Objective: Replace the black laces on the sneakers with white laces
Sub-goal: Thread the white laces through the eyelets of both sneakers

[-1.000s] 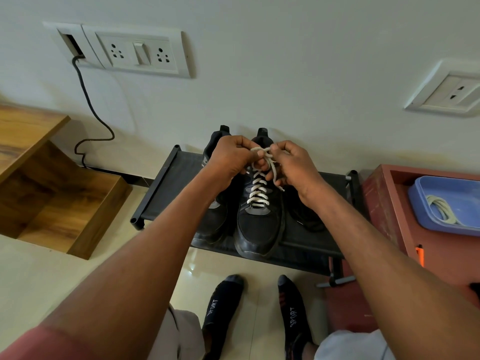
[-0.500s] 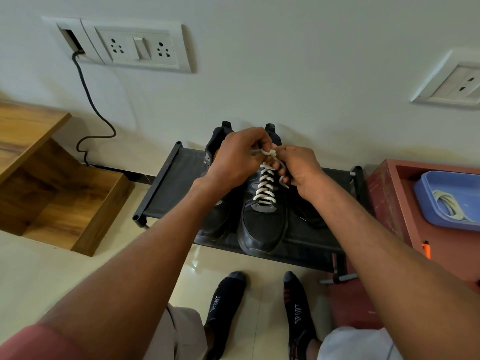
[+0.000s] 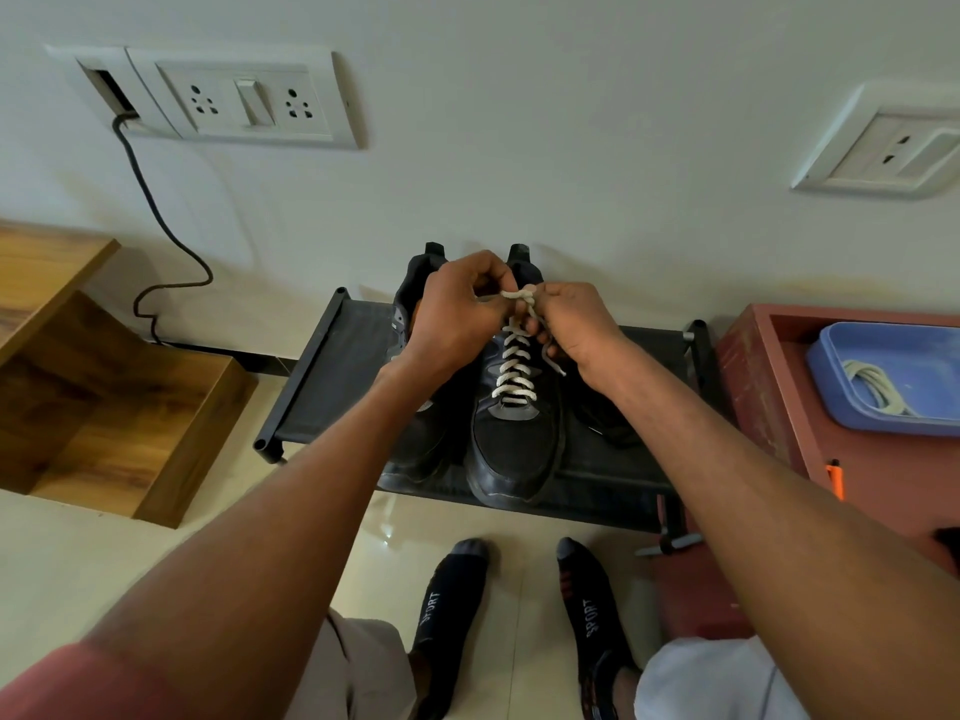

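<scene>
Since half a second before, both hands had shifted little, staying bunched over the top of the lacing. Left hand (image 3: 460, 314) was curled, pinching the white lace (image 3: 514, 363) at the crossing near the shoe's collar; right hand (image 3: 574, 324) was curled too, gripping the other strand, a loose end dangling below it. Between them the lace ran in a short, nearly level span. Laced sneaker (image 3: 514, 439) stood on the black rack (image 3: 322, 376), its long axis running from the wall toward the person, toe nearest the person and heel by the wall. Just left, touching it, stood the second sneaker (image 3: 415, 449), pointing the same way. Black laces (image 3: 605, 423) lay on the rack at right. Farther right, a blue tray (image 3: 831, 366) held another white lace.
</scene>
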Demonstrator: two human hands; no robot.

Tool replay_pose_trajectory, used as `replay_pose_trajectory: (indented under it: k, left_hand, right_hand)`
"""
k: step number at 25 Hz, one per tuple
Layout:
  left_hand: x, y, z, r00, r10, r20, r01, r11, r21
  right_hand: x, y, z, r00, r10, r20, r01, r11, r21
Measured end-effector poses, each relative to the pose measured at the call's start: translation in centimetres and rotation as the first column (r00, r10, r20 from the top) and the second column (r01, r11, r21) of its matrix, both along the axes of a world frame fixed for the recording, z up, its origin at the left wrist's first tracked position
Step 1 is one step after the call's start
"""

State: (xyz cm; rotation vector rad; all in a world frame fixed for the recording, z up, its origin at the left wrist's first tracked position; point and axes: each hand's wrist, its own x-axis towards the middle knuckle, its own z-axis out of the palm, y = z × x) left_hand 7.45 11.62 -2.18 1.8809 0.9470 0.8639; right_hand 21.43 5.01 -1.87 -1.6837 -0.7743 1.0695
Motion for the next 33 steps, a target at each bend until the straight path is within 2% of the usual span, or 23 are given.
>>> replay_pose_trajectory:
  k: [2,4,7,9,13,15,17,20,22,24,27,29,30,32,33]
  left_hand:
    - [-0.1,0.0,0.2,1.000,0.011,-0.003,-0.011,0.998,-0.070]
    - [-0.2,0.1,0.2,1.000,0.024,-0.015,-0.025,0.997,-0.077]
    - [-0.3,0.3,0.2,0.996,0.062,-0.058,-0.065,0.997,-0.049]
    - [-0.3,0.5,0.3,0.992,0.103,-0.077,-0.109,0.991,-0.081]
    - [-0.2,0.5,1.4,0.990,0.129,-0.063,-0.142,0.947,-0.289]
    - [0.1,0.7,2.1,0.988,0.134,-0.073,-0.153,0.870,-0.468]
    - [0.4,1.0,2.6,0.980,0.150,-0.130,-0.198,0.757,-0.623]
    - [0.5,1.6,3.0,0.984,0.113,-0.140,-0.180,0.638,-0.749]
    - [0.4,1.6,3.2,0.989,0.049,-0.142,-0.141,0.623,-0.770]
    - [0.1,1.6,3.3,0.986,0.018,-0.166,-0.138,0.649,-0.748]
    - [-0.5,1.6,3.5,0.990,0.014,-0.141,-0.112,0.685,-0.720]
    - [-0.7,1.3,3.7,0.993,0.075,-0.095,-0.121,0.678,-0.725]
    - [-0.8,1.2,3.8,0.990,0.124,-0.067,-0.133,0.652,-0.747]
    - [-0.8,1.1,3.7,0.971,0.235,-0.044,-0.180,0.598,-0.781]
    - [-0.9,1.1,3.5,0.956,0.287,-0.063,-0.233,0.610,-0.758]
  right_hand:
    - [0.0,0.0,0.0,0.998,0.016,0.062,-0.018,1.000,0.025]
    - [0.0,0.1,-0.1,0.994,0.036,0.108,-0.041,0.998,0.045]
    - [0.1,0.0,0.0,0.996,0.062,0.070,-0.065,0.997,0.044]
    - [0.2,0.1,0.0,0.995,0.078,0.065,-0.081,0.995,0.053]
    - [0.7,-0.3,0.0,0.981,0.146,0.127,-0.155,0.986,0.063]
    - [1.1,-0.8,0.0,0.960,0.210,0.187,-0.228,0.970,0.080]
    - [1.5,-1.1,-0.2,0.916,0.232,0.327,-0.273,0.959,0.082]
    - [0.8,-1.4,-0.6,0.842,0.136,0.522,-0.228,0.967,0.115]
    - [0.4,-1.6,-0.9,0.799,0.015,0.601,-0.165,0.967,0.195]
    - [0.2,-1.7,-1.2,0.778,-0.043,0.627,-0.151,0.956,0.253]
    - [0.0,-1.7,-0.6,0.816,-0.035,0.578,-0.134,0.960,0.247]
    - [0.3,-2.0,-0.4,0.849,-0.088,0.521,-0.031,0.976,0.214]
    - [0.6,-2.3,-0.3,0.884,-0.129,0.450,0.058,0.984,0.168]
    - [1.0,-3.3,-0.3,0.958,-0.202,0.203,0.205,0.979,0.007]
    - [1.0,-3.7,-0.3,0.969,-0.235,0.073,0.241,0.966,-0.090]
